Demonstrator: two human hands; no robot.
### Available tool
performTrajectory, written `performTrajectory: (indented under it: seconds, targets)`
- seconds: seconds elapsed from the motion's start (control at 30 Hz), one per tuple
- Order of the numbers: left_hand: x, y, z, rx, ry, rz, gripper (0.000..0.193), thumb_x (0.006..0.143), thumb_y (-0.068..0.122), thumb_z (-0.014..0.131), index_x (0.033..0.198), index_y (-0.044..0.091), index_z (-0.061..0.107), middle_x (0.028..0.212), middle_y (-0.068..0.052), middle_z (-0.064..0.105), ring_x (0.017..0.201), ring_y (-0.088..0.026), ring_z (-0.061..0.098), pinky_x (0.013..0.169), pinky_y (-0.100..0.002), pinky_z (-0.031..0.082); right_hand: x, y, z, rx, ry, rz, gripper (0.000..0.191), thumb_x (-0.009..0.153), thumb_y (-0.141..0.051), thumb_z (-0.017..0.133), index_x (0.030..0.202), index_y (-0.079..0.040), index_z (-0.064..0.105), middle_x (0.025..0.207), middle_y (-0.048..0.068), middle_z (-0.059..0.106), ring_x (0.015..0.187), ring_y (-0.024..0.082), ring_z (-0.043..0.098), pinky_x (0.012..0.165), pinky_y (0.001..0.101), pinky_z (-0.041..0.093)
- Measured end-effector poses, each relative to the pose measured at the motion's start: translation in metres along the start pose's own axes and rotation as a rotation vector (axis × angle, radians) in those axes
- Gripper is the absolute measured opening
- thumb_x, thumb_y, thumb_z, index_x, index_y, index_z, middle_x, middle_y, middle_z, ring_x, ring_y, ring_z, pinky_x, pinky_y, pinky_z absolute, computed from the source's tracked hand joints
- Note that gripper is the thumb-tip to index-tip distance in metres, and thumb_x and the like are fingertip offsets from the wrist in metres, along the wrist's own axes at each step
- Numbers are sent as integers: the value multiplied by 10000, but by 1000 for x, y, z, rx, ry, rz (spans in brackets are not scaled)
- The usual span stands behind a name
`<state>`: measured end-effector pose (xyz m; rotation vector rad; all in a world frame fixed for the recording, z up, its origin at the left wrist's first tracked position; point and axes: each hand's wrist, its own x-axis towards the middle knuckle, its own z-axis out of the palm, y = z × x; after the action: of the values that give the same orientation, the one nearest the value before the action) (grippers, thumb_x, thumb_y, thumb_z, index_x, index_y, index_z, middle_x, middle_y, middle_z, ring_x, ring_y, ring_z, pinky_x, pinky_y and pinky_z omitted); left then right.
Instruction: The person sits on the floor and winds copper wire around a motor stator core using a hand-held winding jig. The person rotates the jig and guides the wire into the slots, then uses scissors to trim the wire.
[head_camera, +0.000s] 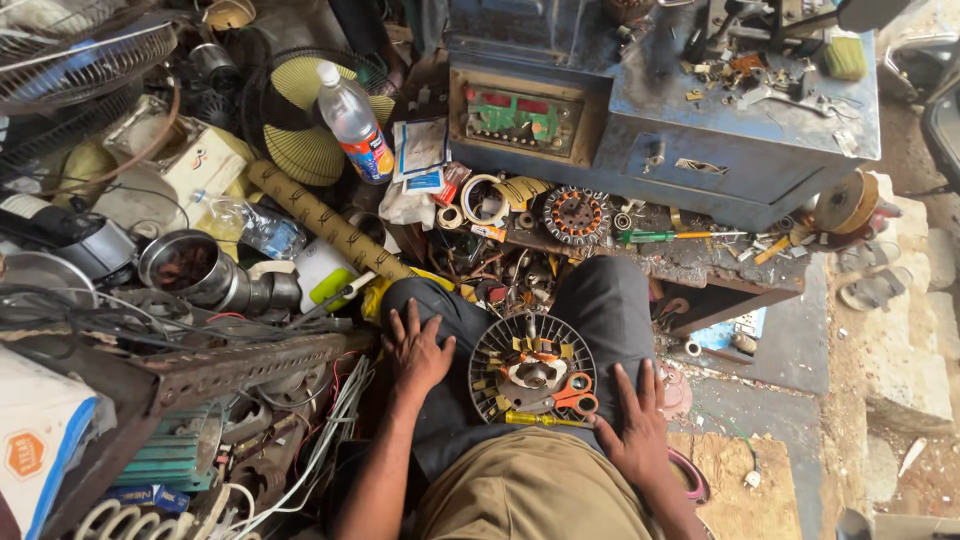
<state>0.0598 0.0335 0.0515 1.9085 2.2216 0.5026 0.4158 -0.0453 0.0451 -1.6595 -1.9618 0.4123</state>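
- Left hand (417, 347) lay flat on the left thigh, palm down, fingers spread and pointing away from the body, holding nothing.
- Left forearm ran up from the bottom edge, bare, nearly straight, tilted slightly inward.
- Right hand (634, 425) rested palm down on the right thigh, fingers loosely spread, empty, just beside the round motor part.
- Right forearm came in from the lower right, angled toward the lap.
- Round wound motor stator (532, 368) sat on the lap between both hands, propped on the dark trousers (600, 300), touched by neither hand as far as could be told.
- Orange-handled scissors (572, 392) lay across the stator's right side.
- Yellow-handled screwdriver (535, 419) lay at the stator's lower edge, close to the right hand's fingertips.
- Second stator (575, 214) sat on the cluttered tabletop (700, 262) ahead, near a green-handled screwdriver (650, 236).
- Plastic bottle (352, 122) leaned against a yellow fan blade (300, 150) at upper left.
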Motion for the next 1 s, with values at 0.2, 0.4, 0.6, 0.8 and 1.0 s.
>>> performTrajectory:
  seconds: [0.2, 0.4, 0.6, 0.8, 1.0]
  targets:
    - [17, 4, -14, 0, -194, -84, 570, 827, 516, 741, 1321, 241, 669, 1698, -95, 156, 1535, -517, 18, 1117, -802, 112, 12, 1, 0, 14, -27, -94, 897, 791, -535, 726, 1541, -162, 405, 1627, 350, 169, 1455, 585, 222, 1140, 600, 285]
    - [37, 9, -24, 53, -251, -179, 627, 816, 529, 746, 1377, 272, 637, 1713, -43, 136, 1536, -491, 43, 1148, -764, 137, 11, -7, -3, 49, 5, -94, 882, 775, -514, 744, 1525, -166, 439, 1654, 318, 174, 1494, 539, 215, 1164, 586, 275]
    - [54, 7, -21, 30, -194, -205, 549, 814, 500, 756, 1307, 270, 686, 1700, -32, 204, 1543, -447, 101, 1156, -721, 199, 21, -36, -42, 311, -176, 18, 922, 721, -490, 801, 1506, -140, 466, 1656, 270, 177, 1510, 446, 220, 1163, 530, 280]
    - [61, 6, -14, -20, -140, -215, 375, 819, 447, 760, 1145, 260, 770, 1686, 5, 280, 1554, -412, 156, 1175, -713, 206, 37, -82, -129, 944, -264, -63, 682, 909, -456, 688, 1423, -21, 586, 1506, 241, 491, 1447, 329, 445, 1185, 436, 320]
    - [64, 12, -8, -20, -58, -154, 319, 823, 437, 777, 1093, 268, 789, 1611, -26, 381, 1525, -426, 216, 1176, -695, 242, 20, -101, -158, 1435, -674, -60, 640, 921, -434, 677, 1400, -18, 595, 1477, 231, 511, 1421, 320, 464, 1171, 430, 337]
